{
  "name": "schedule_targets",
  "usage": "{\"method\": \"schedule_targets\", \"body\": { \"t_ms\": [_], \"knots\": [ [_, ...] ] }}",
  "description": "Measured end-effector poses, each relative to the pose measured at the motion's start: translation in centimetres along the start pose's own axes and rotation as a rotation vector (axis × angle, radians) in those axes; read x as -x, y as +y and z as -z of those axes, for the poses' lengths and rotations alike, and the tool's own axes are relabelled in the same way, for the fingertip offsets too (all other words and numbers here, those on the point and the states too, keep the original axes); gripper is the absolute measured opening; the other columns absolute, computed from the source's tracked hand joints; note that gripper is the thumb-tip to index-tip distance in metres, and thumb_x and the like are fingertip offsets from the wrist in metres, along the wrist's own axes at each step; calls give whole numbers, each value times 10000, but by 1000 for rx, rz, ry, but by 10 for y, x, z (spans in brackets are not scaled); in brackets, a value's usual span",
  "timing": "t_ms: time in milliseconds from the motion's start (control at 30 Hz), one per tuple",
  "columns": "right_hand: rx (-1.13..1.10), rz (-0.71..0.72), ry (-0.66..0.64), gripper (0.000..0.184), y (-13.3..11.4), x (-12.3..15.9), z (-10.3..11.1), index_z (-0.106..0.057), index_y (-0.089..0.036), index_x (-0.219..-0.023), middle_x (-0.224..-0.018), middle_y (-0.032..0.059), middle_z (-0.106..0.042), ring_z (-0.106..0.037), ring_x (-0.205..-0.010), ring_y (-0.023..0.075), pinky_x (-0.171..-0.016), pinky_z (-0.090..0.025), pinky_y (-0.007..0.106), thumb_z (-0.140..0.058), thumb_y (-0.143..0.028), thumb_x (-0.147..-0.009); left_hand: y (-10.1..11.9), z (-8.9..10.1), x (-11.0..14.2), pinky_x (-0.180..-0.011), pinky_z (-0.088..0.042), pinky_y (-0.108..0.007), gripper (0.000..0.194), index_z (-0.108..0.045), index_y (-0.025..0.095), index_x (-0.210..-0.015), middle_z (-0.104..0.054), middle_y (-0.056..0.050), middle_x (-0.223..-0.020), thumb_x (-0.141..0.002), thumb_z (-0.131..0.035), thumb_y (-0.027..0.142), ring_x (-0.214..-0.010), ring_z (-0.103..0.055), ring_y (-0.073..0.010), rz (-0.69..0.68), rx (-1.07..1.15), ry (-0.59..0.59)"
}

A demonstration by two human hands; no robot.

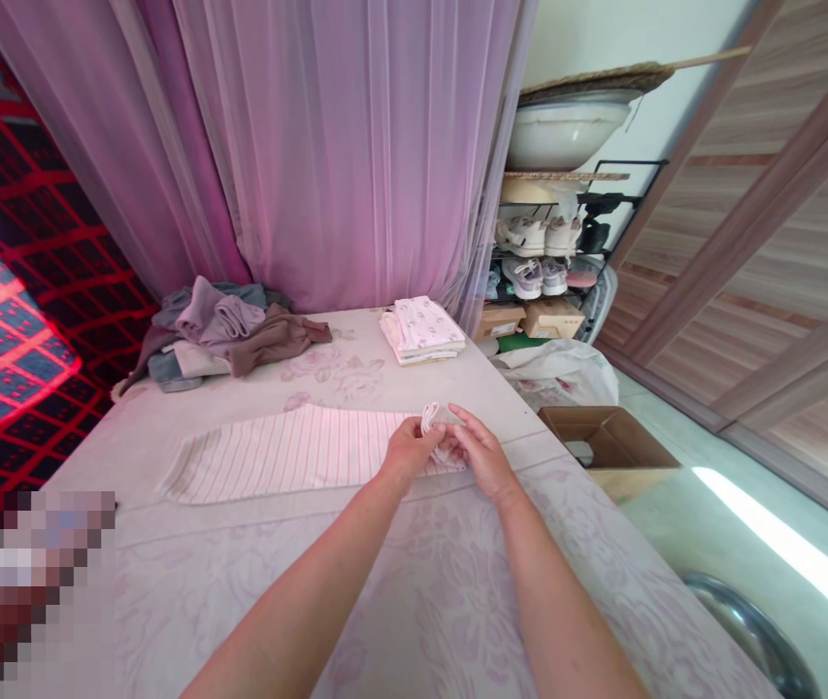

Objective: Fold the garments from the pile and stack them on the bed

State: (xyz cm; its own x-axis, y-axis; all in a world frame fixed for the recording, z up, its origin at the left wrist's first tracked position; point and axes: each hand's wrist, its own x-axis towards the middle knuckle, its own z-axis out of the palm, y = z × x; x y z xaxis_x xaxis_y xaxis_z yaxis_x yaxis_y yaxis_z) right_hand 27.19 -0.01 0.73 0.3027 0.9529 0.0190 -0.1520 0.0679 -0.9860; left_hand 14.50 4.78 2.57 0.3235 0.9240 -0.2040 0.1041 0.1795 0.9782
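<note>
Your left hand [406,450] had thumb and fingers pinched on a small white bundle [429,417], gathered in loops. Your right hand [484,456] met it from the other side: fingertips on the fabric, index partly spread. Couldn't tell whether that one was pinching or just touching. Also couldn't tell if the bundle was the end of the striped garment [289,451] or a separate piece.

Striped garment lay flat on the bed [384,602], running from under your hands out to the left. Long edges fairly straight, far edge slightly peaked, left end slanted.

Handling, my read: light, soft, limp, no stiffness. Not fragile, but the thin bundle looked like it would slip or unroll if gripped by one layer. Best hold was across all the loops, thumb on top, fingers under. For the striped garment, both corners of an end; a mid-span grab would have sagged and creased it.

Beyond your hands, slightly left: folded stack [424,330], squared up. Farther left: loose clothes pile [216,328], crumpled, purple, brown and grey. Right of your hands, past the bed edge: open cardboard box [607,437], with a plastic bag [563,372] beyond. Farther back: shoe rack [621,201] on the right, purple curtain [341,146] straight ahead.
</note>
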Motion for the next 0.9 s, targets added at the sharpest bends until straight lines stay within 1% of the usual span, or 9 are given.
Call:
{"method": "schedule_targets", "body": {
  "t_ms": [67, 133, 233, 300, 400, 467, 600, 800, 900],
  "knots": [
    [-3, -3, -1, 594, 1, -1, 0, -565, -217, -1236, -924, 62, -716, -627, -671, 158, -509, -438, 244, -634, -505, -721, -4, 3, -2, -643, -471, -208, 218, -615, 169, -950, -688, -30, -834, -787, -660, 307, -761, -634, -139, 16, 4, 21],
    [10, 19, 56, 581, 2, -2, 3, -585, -202, -1197, -908, 68, -715, -621, -648, 152, -496, -427, 238, -636, -515, -710, -7, 6, -3, -636, -478, -212, 202, -604, 175, -985, -689, -24, -828, -804, -626, 263, -742, -640, -137, 34, 16, 28],
    [84, 62, 205, 550, 5, -5, 13, -611, -176, -1124, -882, 73, -709, -613, -634, 147, -491, -414, 232, -621, -530, -704, -9, 14, -5, -635, -485, -221, 271, -573, 177, -1088, -688, -25, -833, -820, -575, 216, -712, -640, -131, 53, 26, 41],
    [177, 80, 257, 514, 9, -7, 18, -629, -169, -1073, -887, 75, -707, -620, -655, 156, -514, -429, 244, -605, -528, -706, -11, 21, -4, -625, -477, -220, 365, -532, 171, -1182, -683, -23, -829, -818, -554, 189, -688, -629, -124, 62, 24, 58],
    [380, 136, 223, 401, 16, -8, 18, -674, -180, -950, -840, 58, -708, -626, -704, 172, -623, -480, 289, -582, -494, -719, -16, 29, -4, -576, -441, -189, 570, -396, 192, -1359, -662, 7, -806, -808, -535, 154, -613, -580, -93, 52, -27, 85],
    [528, 203, 176, 328, 19, -7, 15, -694, -195, -883, -832, 48, -706, -622, -723, 171, -684, -489, 306, -564, -456, -730, -19, 31, -4, -561, -421, -168, 661, -330, 238, -1417, -648, 26, -825, -797, -535, 135, -593, -550, -73, 27, -66, 87],
    [692, 290, 137, 292, 20, -6, 11, -707, -215, -868, -877, 46, -698, -615, -718, 162, -668, -486, 292, -529, -416, -754, -20, 31, -4, -568, -428, -156, 588, -426, 261, -1372, -619, 29, -848, -806, -532, 146, -598, -521, -61, 43, -55, 63],
    [726, 313, 108, 286, 18, -5, 12, -707, -220, -859, -869, 43, -685, -604, -696, 155, -652, -488, 279, -514, -401, -753, -5, 34, -6, -559, -455, -159, 497, -501, 285, -1285, -568, 40, -792, -801, -606, 254, -580, -495, -60, 155, -21, 15],
    [726, 303, 107, 278, 19, -5, 11, -706, -226, -862, -871, 38, -683, -598, -691, 153, -647, -486, 275, -516, -398, -752, 1, 37, -10, -555, -470, -182, 373, -569, 270, -1139, -560, 45, -736, -775, -646, 296, -562, -504, -69, 190, -50, -3]
  ]
}}
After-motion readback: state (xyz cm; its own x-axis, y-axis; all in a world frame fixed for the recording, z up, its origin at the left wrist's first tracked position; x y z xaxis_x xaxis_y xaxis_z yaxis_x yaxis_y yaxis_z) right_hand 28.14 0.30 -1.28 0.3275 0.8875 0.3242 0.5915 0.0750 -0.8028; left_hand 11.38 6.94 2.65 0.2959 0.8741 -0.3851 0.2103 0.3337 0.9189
